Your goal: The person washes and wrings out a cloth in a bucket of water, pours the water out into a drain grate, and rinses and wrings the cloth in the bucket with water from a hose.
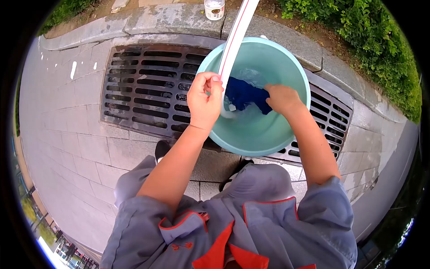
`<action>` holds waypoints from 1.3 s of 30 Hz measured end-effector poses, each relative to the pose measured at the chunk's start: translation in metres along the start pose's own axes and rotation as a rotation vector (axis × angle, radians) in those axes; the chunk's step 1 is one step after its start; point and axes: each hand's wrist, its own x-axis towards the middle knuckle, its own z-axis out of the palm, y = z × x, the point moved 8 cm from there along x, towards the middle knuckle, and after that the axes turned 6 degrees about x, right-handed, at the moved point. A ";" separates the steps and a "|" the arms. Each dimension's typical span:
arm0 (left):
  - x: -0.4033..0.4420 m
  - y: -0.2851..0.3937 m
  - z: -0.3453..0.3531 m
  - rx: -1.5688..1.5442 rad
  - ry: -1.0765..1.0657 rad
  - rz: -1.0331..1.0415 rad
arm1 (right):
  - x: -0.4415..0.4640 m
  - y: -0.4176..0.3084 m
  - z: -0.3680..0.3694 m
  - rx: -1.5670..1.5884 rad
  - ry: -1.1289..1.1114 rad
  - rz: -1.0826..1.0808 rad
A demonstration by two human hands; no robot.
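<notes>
A pale green plastic bucket (293, 60) stands in front of me with some water in it. A white flat hose (236, 33) with a red stripe comes down from the top of the view over the left rim, and its lower end lies inside. My left hand (205, 99) is closed around the hose's edge at that rim, thumb and fingers pinched together. A dark blue cloth (245, 94) lies bunched and wet in the bucket. Over the cloth's right end, my right hand (283, 98) is closed on it, with the fingertips partly hidden.
Beneath the bucket runs a metal drain grate (152, 87) set in grey paving (67, 148). Behind it is a stone kerb (174, 20), with a white paper cup (214, 10) on it. Green bushes (376, 49) grow beyond, to the right. My shoes are close to the bucket.
</notes>
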 end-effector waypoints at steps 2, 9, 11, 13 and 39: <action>-0.002 0.003 -0.001 0.021 0.008 0.009 | 0.034 -0.027 0.001 0.044 0.020 -0.113; -0.007 0.004 0.000 0.152 -0.011 0.087 | 0.115 -0.075 0.131 -0.291 0.136 -0.401; -0.008 0.006 0.001 0.137 -0.006 0.066 | 0.133 -0.064 0.132 -0.350 0.077 -0.398; -0.008 0.007 0.005 0.161 -0.043 0.065 | 0.161 -0.040 0.113 -0.175 0.124 -0.239; -0.046 -0.060 0.123 -1.190 -0.087 -1.146 | -0.123 -0.029 -0.045 0.836 0.457 -0.401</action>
